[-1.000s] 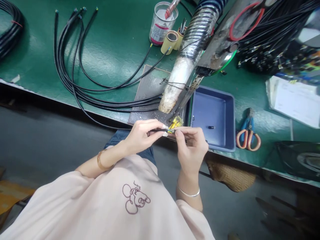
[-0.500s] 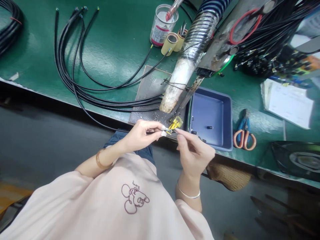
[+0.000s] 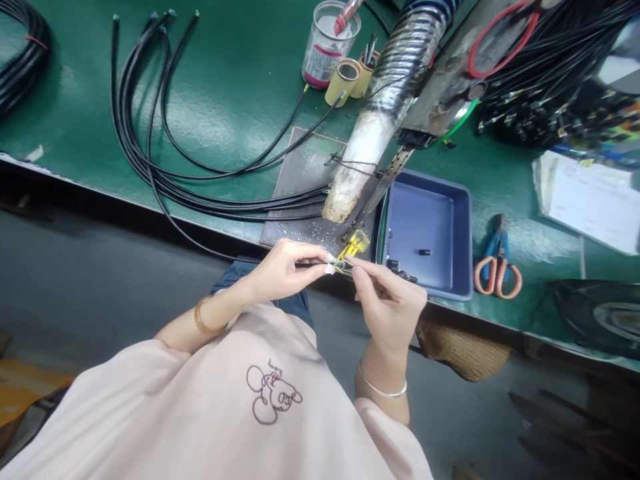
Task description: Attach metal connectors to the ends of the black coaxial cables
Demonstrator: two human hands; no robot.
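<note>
Between thumb and forefinger, my left hand pinches the end of a black cable at the table's front edge. Thin coloured wires stick out of that end toward the right. My right hand is closed in a pinch at the tips of these wires; exactly what lies between its fingertips is too small to make out. Just behind the fingertips is a yellow clamp-like piece on a grey plate sprinkled with small bright specks.
A white-ended duct hangs above the plate. To the right are a blue tray holding small black parts, pliers and papers. More black cables lie at left. A plastic tub stands behind.
The view has shifted slightly, so table things sit a little further right. My right fingertips have moved slightly left, closer to my left hand. Both hands stay pinched.
</note>
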